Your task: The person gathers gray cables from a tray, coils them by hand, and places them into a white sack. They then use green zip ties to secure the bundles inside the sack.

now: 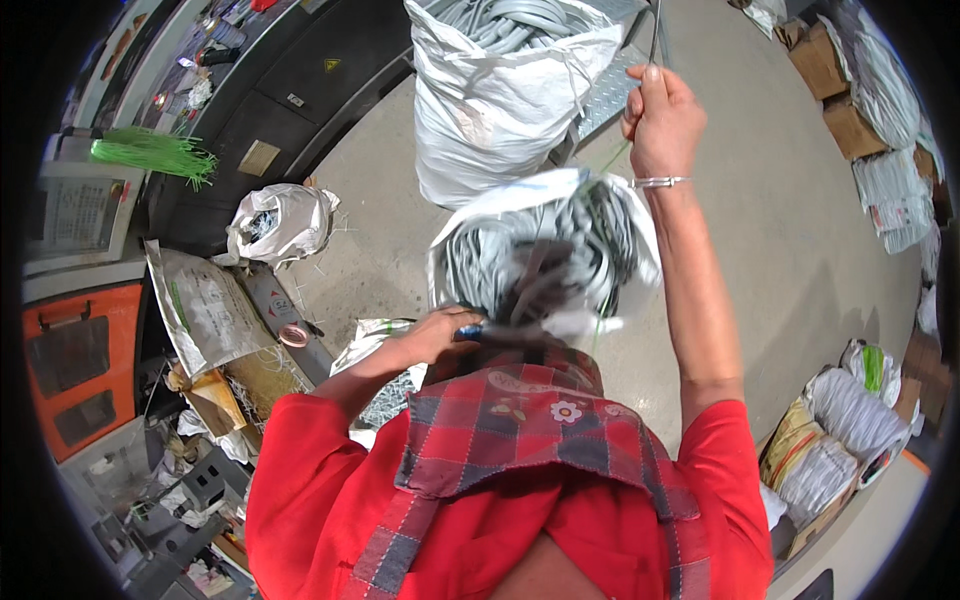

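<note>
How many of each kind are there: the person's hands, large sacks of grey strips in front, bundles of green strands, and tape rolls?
Left hand, right hand: 2
Far sack, near sack: 2
Green strand bundle: 1
Tape roll: 1
Total: 6

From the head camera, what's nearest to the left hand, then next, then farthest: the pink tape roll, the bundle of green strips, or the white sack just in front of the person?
From the left hand:
1. white sack: just ahead and to the right
2. pink tape roll: off to the left
3. green strips: farthest, upper left
</note>
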The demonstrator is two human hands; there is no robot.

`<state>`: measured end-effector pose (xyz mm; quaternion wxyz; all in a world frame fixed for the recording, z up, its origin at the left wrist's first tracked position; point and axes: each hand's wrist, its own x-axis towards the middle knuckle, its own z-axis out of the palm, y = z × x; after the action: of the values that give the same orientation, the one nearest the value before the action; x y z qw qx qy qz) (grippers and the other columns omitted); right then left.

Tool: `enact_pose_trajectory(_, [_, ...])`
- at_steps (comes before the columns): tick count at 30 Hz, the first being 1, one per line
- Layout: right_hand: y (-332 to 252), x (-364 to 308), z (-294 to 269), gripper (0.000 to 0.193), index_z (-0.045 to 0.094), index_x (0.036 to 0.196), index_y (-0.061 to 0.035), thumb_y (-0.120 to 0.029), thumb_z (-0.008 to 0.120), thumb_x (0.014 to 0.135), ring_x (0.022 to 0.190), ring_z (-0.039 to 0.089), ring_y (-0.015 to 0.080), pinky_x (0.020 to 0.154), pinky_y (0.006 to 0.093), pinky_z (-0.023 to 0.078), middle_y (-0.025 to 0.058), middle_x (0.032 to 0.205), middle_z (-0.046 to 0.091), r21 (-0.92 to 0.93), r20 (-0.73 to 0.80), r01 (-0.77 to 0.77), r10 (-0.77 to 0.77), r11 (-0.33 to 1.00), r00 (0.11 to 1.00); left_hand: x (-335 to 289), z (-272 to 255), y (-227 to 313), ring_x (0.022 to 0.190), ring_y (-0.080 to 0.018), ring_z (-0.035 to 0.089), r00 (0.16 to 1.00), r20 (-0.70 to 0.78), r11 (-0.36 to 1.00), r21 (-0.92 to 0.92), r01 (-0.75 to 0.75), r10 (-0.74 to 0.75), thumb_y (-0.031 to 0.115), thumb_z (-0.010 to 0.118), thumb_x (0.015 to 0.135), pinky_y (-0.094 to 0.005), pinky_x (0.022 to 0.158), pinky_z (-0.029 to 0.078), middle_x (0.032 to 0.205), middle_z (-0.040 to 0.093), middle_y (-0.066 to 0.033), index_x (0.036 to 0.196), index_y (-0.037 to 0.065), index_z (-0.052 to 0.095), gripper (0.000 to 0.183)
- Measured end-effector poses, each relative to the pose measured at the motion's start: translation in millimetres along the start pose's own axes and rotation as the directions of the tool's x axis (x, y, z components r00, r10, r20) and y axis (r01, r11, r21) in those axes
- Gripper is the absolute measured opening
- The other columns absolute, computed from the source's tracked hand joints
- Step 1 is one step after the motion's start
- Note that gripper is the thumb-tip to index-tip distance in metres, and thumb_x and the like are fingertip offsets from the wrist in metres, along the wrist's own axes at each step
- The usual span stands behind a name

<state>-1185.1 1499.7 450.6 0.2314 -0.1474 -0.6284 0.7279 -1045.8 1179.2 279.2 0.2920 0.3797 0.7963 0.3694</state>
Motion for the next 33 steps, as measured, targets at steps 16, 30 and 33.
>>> enact_pose_trajectory(16, [11,-141,-31,0.025,0.054,0.104,-0.0029,-0.024,0.044,0.096,0.046,0.041,0.0042,0.041,0.0193,0.036,-0.0014,0.062,0.047,-0.301,0.061,-0.246,0.275,0.922,0.959,113,-32,-40,0.078,-0.0329,0.061,0.985,-0.034,0.985,-0.038,0.168,-0.169,0.018,0.06,0.077,-0.0373,0.068,0.047,0.083,0.063,-0.0157,0.086,0.004,0.062,0.017])
enact_pose_trajectory(30, [1,-170,-26,0.016,0.049,0.102,-0.0051,-0.02,0.045,0.095,0.049,0.03,0.004,0.042,0.0193,0.026,-0.0029,0.062,0.038,0.091,-0.323,0.02,0.011,0.996,0.946,139,-53,4,0.065,-0.0057,0.051,0.967,-0.245,0.901,-0.402,-0.161,0.063,0.015,0.058,0.085,-0.022,0.059,0.044,0.069,0.057,-0.0064,0.088,0.001,0.06,0.015])
enact_pose_trajectory(33, [-26,-166,-18,0.013,0.046,0.098,-0.0062,-0.019,0.044,0.096,0.047,0.028,0.0058,0.04,0.0201,0.023,-0.0015,0.061,0.036,0.155,-0.335,0.104,-0.047,0.982,0.941,178,-89,11,0.066,-0.0134,0.058,0.893,-0.448,0.95,-0.262,-0.171,0.038,0.011,0.055,0.085,-0.026,0.063,0.046,0.073,0.061,-0.0101,0.089,0.001,0.062,0.014])
